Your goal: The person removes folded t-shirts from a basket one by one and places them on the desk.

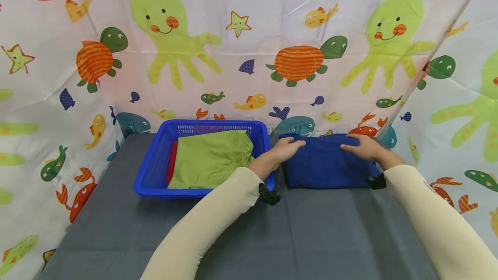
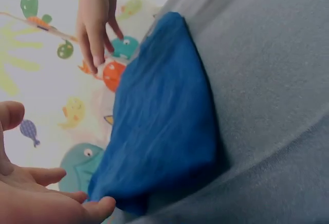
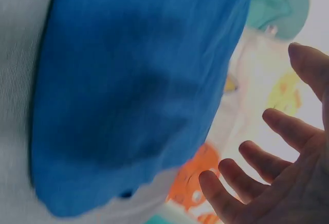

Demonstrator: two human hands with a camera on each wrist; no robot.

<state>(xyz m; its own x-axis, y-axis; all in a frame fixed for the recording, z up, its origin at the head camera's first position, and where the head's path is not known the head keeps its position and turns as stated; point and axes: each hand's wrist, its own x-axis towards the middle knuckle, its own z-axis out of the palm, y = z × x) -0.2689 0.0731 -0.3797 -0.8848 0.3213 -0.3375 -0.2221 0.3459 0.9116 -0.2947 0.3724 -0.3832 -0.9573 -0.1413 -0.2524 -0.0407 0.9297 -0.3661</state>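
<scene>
A folded blue cloth (image 1: 324,165) lies on the grey surface, right of the basket. My left hand (image 1: 283,150) is at its upper left corner, fingers extended; in the left wrist view that hand (image 2: 46,193) has its fingertips at the cloth's (image 2: 159,111) edge, and whether they touch cannot be told. Over the cloth's upper right part is my right hand (image 1: 363,147), fingers spread and relaxed. The right wrist view has this hand (image 3: 277,172) beside the cloth (image 3: 123,90), holding nothing.
A blue plastic basket (image 1: 145,176) stands to the left, with a green cloth (image 1: 212,159) and a red cloth (image 1: 171,163) inside. Behind and at both sides hangs a white curtain (image 1: 241,51) printed with sea animals. Grey fabric (image 1: 330,237) covers the work surface.
</scene>
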